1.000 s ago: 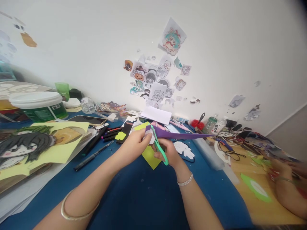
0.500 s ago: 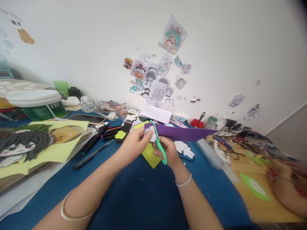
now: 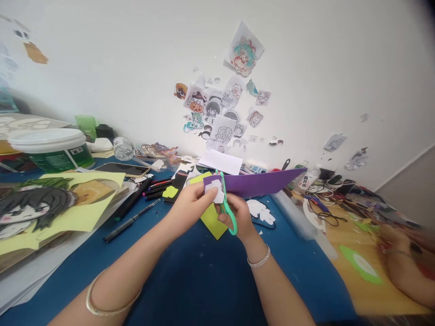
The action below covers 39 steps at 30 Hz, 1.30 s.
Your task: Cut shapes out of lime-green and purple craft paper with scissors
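My left hand [image 3: 195, 199] pinches the left end of a long purple sheet [image 3: 260, 182], with a small white paper cutout [image 3: 214, 192] pressed on top under the thumb. My right hand [image 3: 236, 213] is closed round the handles of green scissors [image 3: 231, 218]. The scissor blades point up and away and stand across the purple sheet, just right of the white cutout. From there the sheet stretches out to the right above my right hand. Below both hands a yellow-green sheet [image 3: 215, 222] lies on the blue table mat.
Pens [image 3: 132, 219] and a phone [image 3: 123, 169] lie left of my hands. A white-lidded green tub [image 3: 57, 149] stands far left, near a yellow sheet [image 3: 102, 199] with a character piece. White cutouts [image 3: 261, 212] lie right. Another person's arm [image 3: 408, 267] rests at the right edge.
The purple sheet's far right end has tilted upward. The scissors have shifted slightly right along the white cutout's edge. My left hand keeps its grip.
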Each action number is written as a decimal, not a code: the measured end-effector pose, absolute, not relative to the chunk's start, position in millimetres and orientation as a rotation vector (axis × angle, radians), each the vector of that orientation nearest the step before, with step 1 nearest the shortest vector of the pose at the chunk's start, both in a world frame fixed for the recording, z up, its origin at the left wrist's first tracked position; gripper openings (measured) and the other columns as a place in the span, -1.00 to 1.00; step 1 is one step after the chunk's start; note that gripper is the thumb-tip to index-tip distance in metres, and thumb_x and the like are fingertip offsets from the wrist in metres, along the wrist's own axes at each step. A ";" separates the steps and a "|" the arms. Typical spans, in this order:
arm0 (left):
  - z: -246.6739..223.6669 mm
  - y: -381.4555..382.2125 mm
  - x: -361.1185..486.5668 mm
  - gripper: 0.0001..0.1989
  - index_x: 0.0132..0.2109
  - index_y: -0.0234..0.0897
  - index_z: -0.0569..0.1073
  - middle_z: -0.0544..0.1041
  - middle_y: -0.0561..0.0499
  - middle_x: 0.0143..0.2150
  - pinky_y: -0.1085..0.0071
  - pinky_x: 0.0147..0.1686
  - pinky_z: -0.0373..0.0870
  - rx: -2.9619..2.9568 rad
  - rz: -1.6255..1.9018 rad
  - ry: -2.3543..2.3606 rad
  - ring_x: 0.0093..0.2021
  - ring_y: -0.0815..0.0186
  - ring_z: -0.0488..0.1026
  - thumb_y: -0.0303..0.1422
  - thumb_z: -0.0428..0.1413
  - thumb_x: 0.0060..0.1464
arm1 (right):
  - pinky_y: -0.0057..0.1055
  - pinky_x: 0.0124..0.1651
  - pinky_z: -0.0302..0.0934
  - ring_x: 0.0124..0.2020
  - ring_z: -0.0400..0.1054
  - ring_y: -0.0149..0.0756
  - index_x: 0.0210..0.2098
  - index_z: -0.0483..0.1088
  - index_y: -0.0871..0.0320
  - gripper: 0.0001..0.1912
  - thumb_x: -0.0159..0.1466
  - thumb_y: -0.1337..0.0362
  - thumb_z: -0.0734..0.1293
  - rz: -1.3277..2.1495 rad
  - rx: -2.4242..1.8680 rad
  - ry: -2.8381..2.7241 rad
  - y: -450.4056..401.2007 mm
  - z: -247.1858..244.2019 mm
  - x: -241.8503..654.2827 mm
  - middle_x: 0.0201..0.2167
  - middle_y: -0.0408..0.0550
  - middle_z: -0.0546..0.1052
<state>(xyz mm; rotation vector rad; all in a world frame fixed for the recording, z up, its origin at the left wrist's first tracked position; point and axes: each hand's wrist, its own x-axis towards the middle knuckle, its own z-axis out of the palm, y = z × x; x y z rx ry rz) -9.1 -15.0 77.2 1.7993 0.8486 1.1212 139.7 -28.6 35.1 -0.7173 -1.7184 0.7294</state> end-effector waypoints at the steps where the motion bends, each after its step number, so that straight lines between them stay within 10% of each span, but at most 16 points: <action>1: 76.9 -14.7 -9.6 -0.74 -0.52 -0.30 0.34 0.24 0.13 -0.66 0.55 -0.65 -0.01 1.801 1.123 0.839 -0.62 0.46 0.11 -0.24 -0.06 0.01 | -0.46 -0.52 0.05 -0.56 0.08 -0.44 -0.36 0.34 0.21 -0.53 0.02 -0.10 0.32 0.731 -0.720 -1.714 -28.5 34.7 139.7 -0.57 -0.15 0.24; 33: 73.6 -11.4 -14.5 -0.59 -0.61 -0.28 0.18 -0.03 0.18 -0.68 0.48 -0.66 -0.14 1.789 0.929 0.800 -0.65 0.49 -0.08 -0.08 -0.02 -0.01 | -0.48 -0.53 0.08 -0.58 0.12 -0.44 -0.36 0.33 0.21 -0.56 0.08 -0.09 0.27 0.632 -0.721 -1.726 -33.8 37.5 139.3 -0.58 -0.15 0.27; 39: 76.1 -17.6 -12.9 -0.69 -0.47 -0.31 0.34 0.24 0.10 -0.57 0.52 -0.60 0.07 1.782 1.230 0.849 -0.56 0.45 0.15 -0.15 -0.02 0.03 | -0.49 -0.52 0.06 -0.57 0.09 -0.45 -0.32 0.35 0.21 -0.56 0.08 -0.07 0.29 0.649 -0.719 -1.756 -33.4 38.4 139.1 -0.56 -0.15 0.26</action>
